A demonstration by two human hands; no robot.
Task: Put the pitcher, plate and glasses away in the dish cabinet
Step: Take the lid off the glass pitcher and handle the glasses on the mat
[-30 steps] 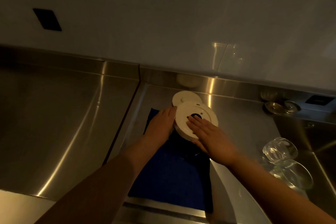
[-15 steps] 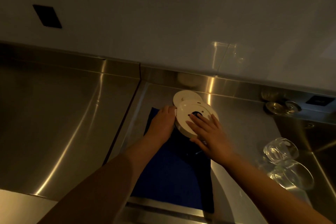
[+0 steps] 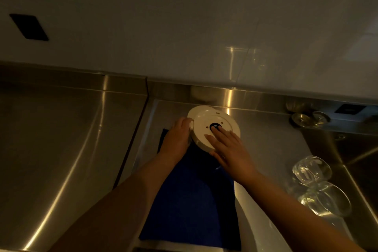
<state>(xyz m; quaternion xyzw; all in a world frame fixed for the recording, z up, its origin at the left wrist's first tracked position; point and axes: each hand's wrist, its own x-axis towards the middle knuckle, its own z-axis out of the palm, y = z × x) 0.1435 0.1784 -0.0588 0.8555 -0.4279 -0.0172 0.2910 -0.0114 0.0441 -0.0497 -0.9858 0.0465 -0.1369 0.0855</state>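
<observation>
The pitcher (image 3: 206,127) shows from above as a round white lid with a black centre, standing at the far end of a blue cloth (image 3: 184,210). My left hand (image 3: 176,139) grips its left side at the rim. My right hand (image 3: 231,149) lies on the lid, fingertips at the black centre and thumb at the near edge. A white plate (image 3: 197,111) lies flat just behind the pitcher, partly hidden by it. Two clear glasses (image 3: 312,170) (image 3: 327,200) lie on their sides to the right. The pitcher's body is hidden under the lid and my hands.
Everything sits on a steel counter (image 3: 61,139) with a raised back edge under a pale wall. A sink basin (image 3: 360,149) is at the far right, with metal fittings (image 3: 311,118) behind it. A black wall plate (image 3: 28,26) is at upper left.
Both hands stay on the pitcher. My right hand has slid slightly toward the near rim, so more of the white lid and its black centre shows.
</observation>
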